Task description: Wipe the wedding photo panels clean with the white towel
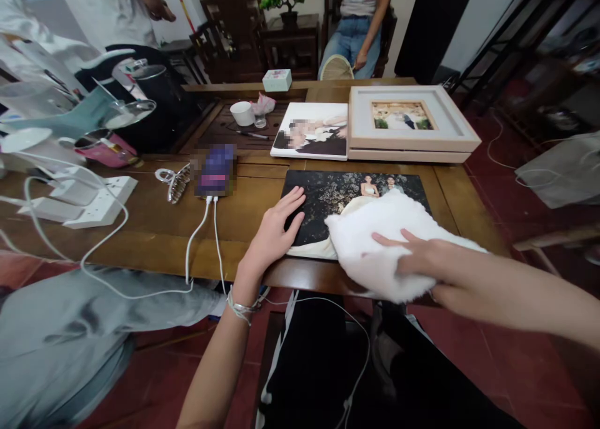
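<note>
The left hand [274, 232] is pressing flat, fingers together, on the near-left corner of the stiff, glossy photo print [328, 194] lying on the table [154, 229], while the right hand [417, 260], fingers spread, is resting on the soft, light white cloth [370, 241] covering its near-right part.

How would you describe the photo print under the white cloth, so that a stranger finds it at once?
On the wooden table, look at the near edge, where the left hand presses a flat dark photo print. The right hand holds a white cloth on it. Unlike the neighbours behind, it is dark and unframed.
</note>
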Motion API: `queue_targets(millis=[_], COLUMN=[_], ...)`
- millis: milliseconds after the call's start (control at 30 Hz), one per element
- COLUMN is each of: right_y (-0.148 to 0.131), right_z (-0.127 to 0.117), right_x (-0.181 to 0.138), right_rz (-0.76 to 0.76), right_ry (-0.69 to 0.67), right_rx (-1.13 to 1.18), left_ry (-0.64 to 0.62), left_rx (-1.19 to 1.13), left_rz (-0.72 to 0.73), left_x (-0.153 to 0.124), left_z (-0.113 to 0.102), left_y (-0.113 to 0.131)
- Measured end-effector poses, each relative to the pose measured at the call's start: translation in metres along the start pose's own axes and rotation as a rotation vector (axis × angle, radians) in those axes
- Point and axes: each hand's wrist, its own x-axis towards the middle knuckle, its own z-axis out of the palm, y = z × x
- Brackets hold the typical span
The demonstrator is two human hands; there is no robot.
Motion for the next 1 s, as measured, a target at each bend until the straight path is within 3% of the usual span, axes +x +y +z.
queue_targets(millis=[167,267,367,467,600,700,800,900,1000], right_y=[0.057,0.073,0.061,0.030,-0.014,-0.031,-0.026,-0.001,0.033], right_z=[-0.014,-0.015,-0.006,0.010,0.033,0.038,0.028,0.010,-0.006], right_x=[0.048,0.071,0.074,0.054,0.015,0.001,0.013,0.042,0.074], right_rz=[0.020,0.043,0.096,0.127,-0.048,-0.143,-0.070,0.047,0.072], right_ry=[0.236,0.345,0.363,0.308,0.247,0.265,0.207,0.160,0.234], right_rx=[-0.090,-0.173,-0.239,-0.275,-0.285,-0.251,-0.215,-0.211,-0.244], left_ry=[-0.002,-0.001,0.000,0.005,0.009,0.004,0.000,0.001,0.001], left_rx=[-0.003,-0.005,-0.006,-0.007,0.001,0.006,0.004,-0.007,-0.016], left_rz=[0.001,0.000,-0.002,-0.005,-0.010,-0.009,-0.007,-0.002,0.000], left_x=[0.000,0.000,0.000,0.000,0.000,0.000,0.000,0.000,0.000], left_z=[0.000,0.000,0.000,0.000,0.000,0.001,0.000,0.000,-0.001], left_y=[0.001,0.001,0.000,0.000,0.000,0.000,0.000,0.000,0.001])
